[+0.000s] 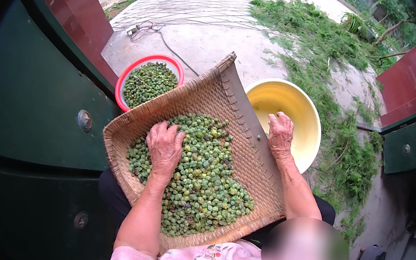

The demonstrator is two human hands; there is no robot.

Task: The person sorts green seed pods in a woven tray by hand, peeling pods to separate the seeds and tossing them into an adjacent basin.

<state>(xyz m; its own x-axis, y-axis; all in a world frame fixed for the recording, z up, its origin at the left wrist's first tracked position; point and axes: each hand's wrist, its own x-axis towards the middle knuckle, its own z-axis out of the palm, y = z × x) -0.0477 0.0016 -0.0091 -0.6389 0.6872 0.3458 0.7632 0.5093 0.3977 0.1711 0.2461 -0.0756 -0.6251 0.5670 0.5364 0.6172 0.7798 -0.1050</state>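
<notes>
A woven winnowing basket lies tilted across my lap, with a thick wrapped rim and a smooth brown strip along its right edge. Small, round, knobbly green fruits cover much of its weave, some yellowish or dark. My left hand rests on the upper left of this heap, thumb apart from the fingers. Beyond the basket's right edge, my right hand is over a yellow basin, its fingers curled inward; what they hold, if anything, is hidden. One loose fruit sits on the brown strip.
A red-rimmed bowl of similar green fruits stands beyond the basket at left. Dark green door panels flank me. Cut leafy branches litter the concrete at right. A cable trails behind the bowl.
</notes>
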